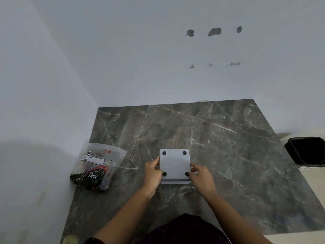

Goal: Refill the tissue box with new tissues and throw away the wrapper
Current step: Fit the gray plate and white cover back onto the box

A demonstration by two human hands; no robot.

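A white square tissue box [174, 164] stands upside down on the dark marble counter [219, 141], its base with black round feet at the corners facing up. My left hand [152, 170] grips its left side and my right hand [200, 173] grips its right side. A clear plastic pack of tissues [95, 167] with a printed label and dark "Dove" lettering lies to the left, near the wall.
A black waste bin [306, 150] stands on the floor beyond the counter's right edge. White walls close off the counter at the back and on the left. A yellow-green object [70, 240] shows at the bottom left corner.
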